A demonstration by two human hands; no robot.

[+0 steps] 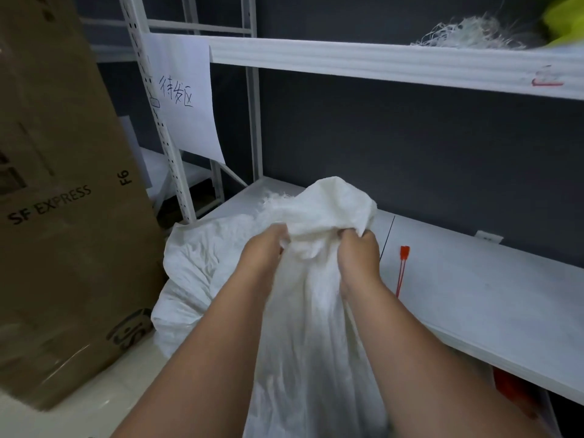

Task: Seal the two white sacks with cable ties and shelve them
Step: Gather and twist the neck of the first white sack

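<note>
My left hand (268, 248) and right hand (358, 251) clench the sack (316, 311) neck, gathering it; red cable tie (402, 270) unused on shelf (474, 295); nothing sealed.

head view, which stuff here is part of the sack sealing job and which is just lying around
Part of the job:
- near white sack, neck bunched by left hand and right hand
- second white sack behind it
- red cable tie on the lower shelf

Just lying about:
- cardboard box
- handwritten paper sign
- loose white fibres
</note>
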